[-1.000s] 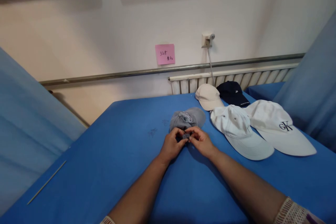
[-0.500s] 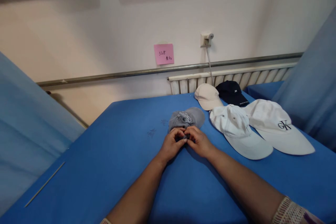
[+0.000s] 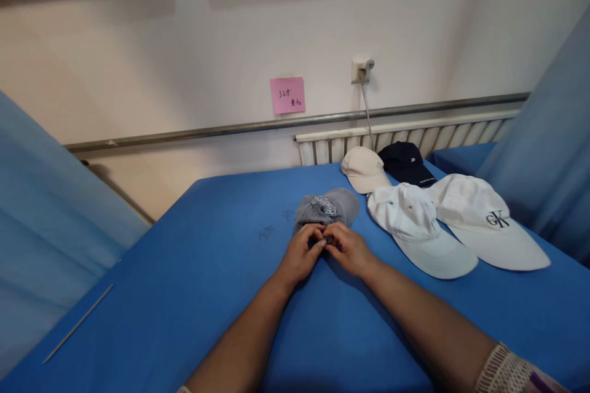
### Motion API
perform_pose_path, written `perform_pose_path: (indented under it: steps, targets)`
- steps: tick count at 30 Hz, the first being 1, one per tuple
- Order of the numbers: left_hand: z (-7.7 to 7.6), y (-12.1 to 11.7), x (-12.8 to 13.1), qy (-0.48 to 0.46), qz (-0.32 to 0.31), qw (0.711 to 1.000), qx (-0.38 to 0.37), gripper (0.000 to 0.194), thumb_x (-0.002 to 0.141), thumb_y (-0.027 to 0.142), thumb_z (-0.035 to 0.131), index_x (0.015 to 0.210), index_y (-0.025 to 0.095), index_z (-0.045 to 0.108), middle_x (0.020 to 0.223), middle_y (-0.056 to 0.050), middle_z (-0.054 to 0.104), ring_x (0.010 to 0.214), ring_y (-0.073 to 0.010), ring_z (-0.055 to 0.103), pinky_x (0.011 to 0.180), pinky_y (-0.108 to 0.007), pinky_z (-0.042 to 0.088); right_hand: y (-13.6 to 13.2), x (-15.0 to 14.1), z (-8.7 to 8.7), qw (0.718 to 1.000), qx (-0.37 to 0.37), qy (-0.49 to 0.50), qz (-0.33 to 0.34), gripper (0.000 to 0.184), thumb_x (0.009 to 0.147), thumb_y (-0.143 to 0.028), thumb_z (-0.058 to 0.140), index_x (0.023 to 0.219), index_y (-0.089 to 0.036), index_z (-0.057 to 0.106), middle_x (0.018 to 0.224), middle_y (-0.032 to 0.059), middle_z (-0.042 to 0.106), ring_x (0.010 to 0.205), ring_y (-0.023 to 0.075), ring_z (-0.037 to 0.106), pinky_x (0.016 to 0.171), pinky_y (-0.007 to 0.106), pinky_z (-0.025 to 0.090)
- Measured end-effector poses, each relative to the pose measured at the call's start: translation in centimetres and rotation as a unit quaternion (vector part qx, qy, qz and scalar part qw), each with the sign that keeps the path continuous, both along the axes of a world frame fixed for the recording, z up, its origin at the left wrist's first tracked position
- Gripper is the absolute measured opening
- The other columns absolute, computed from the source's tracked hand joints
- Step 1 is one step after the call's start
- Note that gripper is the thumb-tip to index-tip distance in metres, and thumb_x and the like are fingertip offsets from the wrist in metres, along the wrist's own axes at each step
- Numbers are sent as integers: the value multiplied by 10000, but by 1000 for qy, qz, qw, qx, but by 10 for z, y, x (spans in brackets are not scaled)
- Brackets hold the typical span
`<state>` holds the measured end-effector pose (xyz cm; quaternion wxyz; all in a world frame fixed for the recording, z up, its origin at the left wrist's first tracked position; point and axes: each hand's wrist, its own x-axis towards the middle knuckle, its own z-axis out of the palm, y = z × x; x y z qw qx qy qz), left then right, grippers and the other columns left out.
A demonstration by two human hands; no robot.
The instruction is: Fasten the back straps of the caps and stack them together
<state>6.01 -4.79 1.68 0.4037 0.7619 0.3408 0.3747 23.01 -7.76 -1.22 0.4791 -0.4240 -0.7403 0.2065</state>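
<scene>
A grey baseball cap [image 3: 318, 206] with white lettering lies on the blue-covered table [image 3: 207, 282], its brim pointing away to the upper right. My left hand [image 3: 302, 252] and my right hand [image 3: 348, 249] meet at the cap's near edge, both closed in a pinch. Between the fingertips shows a small dark piece, which seems to be the cap's back strap. Its details are too small to make out. The fingers hide part of the cap's near side.
To the right lie a beige cap [image 3: 364, 166], a navy cap [image 3: 405, 163], a pale white cap [image 3: 410, 215] and a larger white cap [image 3: 483, 209] with black letters. A thin stick [image 3: 78, 323] lies at the left. Behind stand a radiator [image 3: 322, 148] and wall; curtains [image 3: 50, 233] hang at both sides.
My fingers have shifted slightly at the strap, and more of the dark piece shows between them. The grey cap has barely moved; the other caps lie as before.
</scene>
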Motion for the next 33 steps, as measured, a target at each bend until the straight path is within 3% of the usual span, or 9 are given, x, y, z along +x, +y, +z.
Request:
perform_pose_path:
  steps: [8,13,19,25,29,33]
  targets:
    - [-3,4,-3,-154,-51,967,-196,174,773,273,701,750,157,574,1170,-102,607,1094,-225,559,947,-354,405,4,0,-7,999,7,47,-11,247,789,-126,612,1018,-216,622,1002,48,623,683,131,564,640,276,473]
    - [-1,4,-5,-170,-66,956,-230,204,784,314,700,756,158,573,1109,-94,641,1006,-201,581,894,-329,427,6,-1,-10,998,-8,61,-13,210,799,-197,642,1008,-217,634,976,47,635,664,134,570,625,279,477]
    - [-4,5,-4,-128,-11,977,-172,241,769,267,695,980,186,612,1002,-47,632,919,-161,584,859,-300,453,6,0,-6,997,0,76,-27,166,814,-224,641,980,-215,639,902,38,644,812,180,605,717,304,479]
    - [-5,10,-7,-21,56,997,-40,152,769,158,592,918,178,612,892,-25,631,832,-151,583,804,-292,459,2,-1,-1,997,10,80,-20,142,815,-205,637,956,-208,624,865,19,617,743,152,576,656,269,463]
    - [-2,12,-12,56,113,991,55,206,763,86,500,904,191,608,911,-27,650,871,-164,594,823,-307,446,-2,-2,0,998,15,57,-6,189,822,-195,620,1009,-206,597,923,28,607,662,122,562,611,255,471]
    - [2,13,-16,102,138,980,98,256,733,43,465,892,194,597,874,-21,650,828,-164,595,775,-296,442,-4,-3,0,999,22,34,-1,198,833,-198,611,1029,-209,584,972,47,612,677,127,579,618,264,487]
